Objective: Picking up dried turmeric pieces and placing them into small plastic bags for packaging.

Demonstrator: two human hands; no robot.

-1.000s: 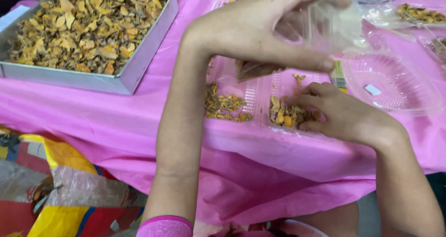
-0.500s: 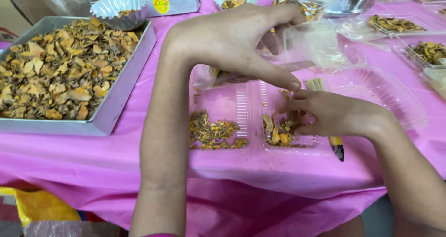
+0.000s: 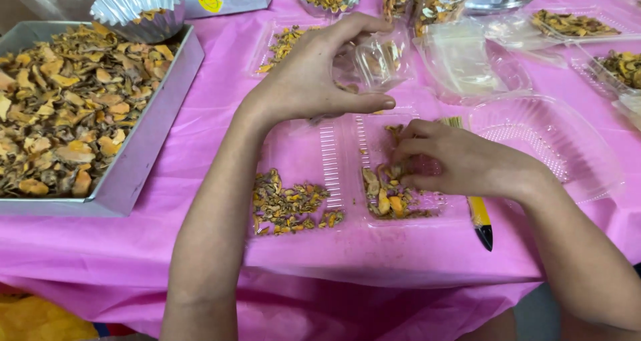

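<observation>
A left hand [image 3: 314,80] pinches a small clear plastic cup [image 3: 377,60] above the pink table's middle, while the right hand [image 3: 454,164] closes on dried orange slices [image 3: 390,197] in a clear tray [image 3: 347,174] near the front edge; the flimsy, light cup looks best held by its rim.

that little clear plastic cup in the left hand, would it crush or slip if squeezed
Probably flimsy: the clear plastic cup looks thin-walled, so the left hand could dent it. Likely very light, with few dried pieces visible inside. Its glossy surface may be slippery.
</observation>
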